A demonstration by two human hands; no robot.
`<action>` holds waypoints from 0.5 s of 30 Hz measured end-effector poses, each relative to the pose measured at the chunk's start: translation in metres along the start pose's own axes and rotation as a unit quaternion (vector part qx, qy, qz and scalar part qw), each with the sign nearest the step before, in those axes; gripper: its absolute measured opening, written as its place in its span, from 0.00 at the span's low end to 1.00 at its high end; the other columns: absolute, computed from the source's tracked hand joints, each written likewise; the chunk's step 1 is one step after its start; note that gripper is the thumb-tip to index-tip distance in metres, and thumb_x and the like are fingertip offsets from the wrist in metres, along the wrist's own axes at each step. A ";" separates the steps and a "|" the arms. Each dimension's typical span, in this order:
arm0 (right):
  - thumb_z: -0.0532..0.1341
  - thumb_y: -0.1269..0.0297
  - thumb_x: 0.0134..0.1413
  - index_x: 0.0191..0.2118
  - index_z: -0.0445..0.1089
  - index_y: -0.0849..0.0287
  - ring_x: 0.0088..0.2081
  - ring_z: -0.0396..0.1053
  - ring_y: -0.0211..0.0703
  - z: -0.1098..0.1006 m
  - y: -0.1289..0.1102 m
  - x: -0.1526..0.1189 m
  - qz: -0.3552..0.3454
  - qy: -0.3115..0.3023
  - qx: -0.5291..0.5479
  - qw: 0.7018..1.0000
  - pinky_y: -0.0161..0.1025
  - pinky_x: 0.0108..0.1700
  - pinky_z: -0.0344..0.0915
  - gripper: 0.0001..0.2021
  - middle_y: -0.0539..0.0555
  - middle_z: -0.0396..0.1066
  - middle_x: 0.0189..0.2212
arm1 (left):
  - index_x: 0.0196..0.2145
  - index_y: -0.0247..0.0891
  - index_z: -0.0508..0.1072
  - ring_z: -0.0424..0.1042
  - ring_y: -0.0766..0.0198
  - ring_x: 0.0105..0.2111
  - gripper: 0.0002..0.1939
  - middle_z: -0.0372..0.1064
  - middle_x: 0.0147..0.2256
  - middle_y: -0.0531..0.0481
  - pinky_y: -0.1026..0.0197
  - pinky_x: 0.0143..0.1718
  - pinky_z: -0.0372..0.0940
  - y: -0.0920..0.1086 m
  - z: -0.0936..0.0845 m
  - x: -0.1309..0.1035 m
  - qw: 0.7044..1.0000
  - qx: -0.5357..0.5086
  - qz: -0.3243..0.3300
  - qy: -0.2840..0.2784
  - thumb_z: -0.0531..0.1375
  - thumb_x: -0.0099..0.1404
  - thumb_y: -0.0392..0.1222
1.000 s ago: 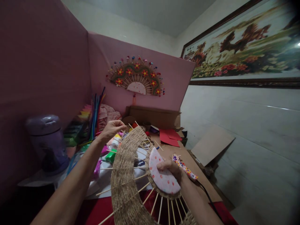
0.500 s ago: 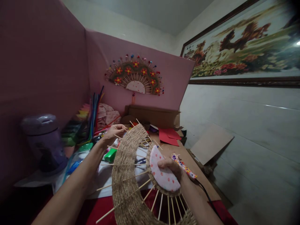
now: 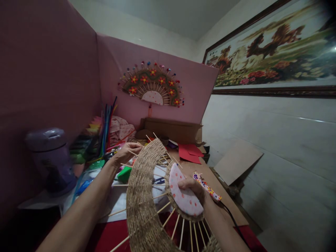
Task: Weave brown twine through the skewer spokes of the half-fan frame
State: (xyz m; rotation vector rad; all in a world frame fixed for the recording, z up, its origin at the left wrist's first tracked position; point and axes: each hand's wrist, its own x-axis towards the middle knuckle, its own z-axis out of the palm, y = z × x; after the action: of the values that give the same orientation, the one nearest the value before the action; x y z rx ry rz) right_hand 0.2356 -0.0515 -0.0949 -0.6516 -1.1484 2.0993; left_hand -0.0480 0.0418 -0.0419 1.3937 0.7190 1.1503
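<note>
A fan-shaped frame of sticks with a wide band of woven twine (image 3: pixel 143 185) is held up over the table, its stick ends poking out past the band. My right hand (image 3: pixel 193 187) grips its half-round centre, covered in pale cloth with pink dots (image 3: pixel 183 197), thumb on top and fingers hidden behind. At the band's upper left, my left hand (image 3: pixel 128 152) is closed at a stick end, with fingertips together. A finished fan with red flowers and coloured beads (image 3: pixel 152 84) hangs on the pink board ahead.
A purple bottle (image 3: pixel 52 161) stands at the left, near pipe cleaners (image 3: pixel 106 126) and green and blue items. Red paper (image 3: pixel 189 154) lies behind the fan. A flower-patterned tool (image 3: pixel 207 187) with a black cord lies at the right, on cardboard (image 3: pixel 228 206).
The fan frame and my right hand have shifted very slightly right. My left hand keeps its place at the stick ends, with a small change in its pose.
</note>
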 end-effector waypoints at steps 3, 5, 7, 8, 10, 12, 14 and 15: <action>0.64 0.68 0.33 0.26 0.64 0.66 0.21 0.71 0.39 0.006 -0.001 0.001 0.013 -0.011 0.012 1.000 0.31 0.22 0.67 0.11 0.56 0.73 0.21 | 0.22 0.32 0.74 0.63 0.69 0.19 0.13 0.67 0.19 0.51 0.66 0.20 0.57 -0.002 -0.001 0.004 0.998 0.060 0.007 0.032 0.68 0.44 0.46; 0.64 0.68 0.33 0.27 0.65 0.67 0.20 0.71 0.39 0.010 -0.002 0.001 0.020 -0.017 0.012 1.000 0.32 0.22 0.67 0.11 0.56 0.73 0.21 | 0.21 0.32 0.74 0.61 0.71 0.17 0.14 0.66 0.17 0.52 0.67 0.19 0.54 -0.001 0.001 0.006 0.994 0.093 0.019 0.063 0.67 0.44 0.47; 0.64 0.68 0.34 0.31 0.67 0.68 0.21 0.71 0.40 0.014 -0.003 -0.001 0.031 -0.022 0.003 0.999 0.33 0.23 0.68 0.13 0.57 0.74 0.22 | 0.20 0.33 0.73 0.60 0.71 0.17 0.14 0.65 0.17 0.53 0.68 0.18 0.54 0.003 0.005 0.008 0.989 0.116 0.038 0.080 0.67 0.44 0.48; 0.63 0.68 0.35 0.34 0.67 0.69 0.22 0.71 0.40 0.015 -0.003 -0.002 0.039 -0.024 -0.002 0.999 0.33 0.24 0.68 0.15 0.57 0.74 0.22 | 0.21 0.33 0.73 0.60 0.71 0.18 0.14 0.66 0.18 0.52 0.68 0.19 0.54 0.006 0.007 0.009 0.987 0.126 0.051 0.085 0.66 0.44 0.49; 0.62 0.68 0.38 0.36 0.67 0.69 0.23 0.72 0.40 0.015 -0.003 -0.003 0.048 -0.027 -0.005 0.998 0.32 0.25 0.67 0.16 0.57 0.74 0.23 | 0.21 0.33 0.73 0.61 0.71 0.18 0.15 0.66 0.18 0.52 0.68 0.19 0.55 0.012 0.011 0.009 0.984 0.132 0.077 0.094 0.66 0.44 0.49; 0.62 0.68 0.38 0.36 0.67 0.69 0.23 0.72 0.40 0.013 0.000 -0.003 0.044 -0.030 0.000 0.999 0.31 0.25 0.66 0.15 0.57 0.74 0.23 | 0.19 0.33 0.72 0.61 0.71 0.18 0.15 0.66 0.18 0.53 0.68 0.19 0.55 0.017 0.014 0.010 0.981 0.129 0.094 0.109 0.66 0.43 0.49; 0.62 0.69 0.37 0.33 0.66 0.68 0.23 0.71 0.39 0.009 0.004 -0.001 0.036 -0.035 0.004 0.999 0.31 0.24 0.66 0.13 0.56 0.74 0.23 | 0.18 0.34 0.71 0.60 0.72 0.17 0.15 0.65 0.17 0.53 0.68 0.18 0.54 0.020 0.017 0.010 0.978 0.124 0.106 0.129 0.67 0.42 0.49; 0.62 0.69 0.37 0.32 0.66 0.68 0.23 0.71 0.39 0.008 0.006 0.000 0.035 -0.038 0.005 0.999 0.32 0.24 0.66 0.12 0.56 0.73 0.23 | 0.17 0.34 0.70 0.60 0.72 0.17 0.15 0.65 0.16 0.54 0.68 0.18 0.54 0.020 0.018 0.009 0.977 0.120 0.112 0.138 0.67 0.42 0.48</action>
State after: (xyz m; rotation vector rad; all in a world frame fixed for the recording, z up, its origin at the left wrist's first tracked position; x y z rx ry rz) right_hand 0.2284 -0.0576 -0.0963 -0.6188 -1.1720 2.2040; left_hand -0.0325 0.0403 -0.0180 1.5641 0.9397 1.4924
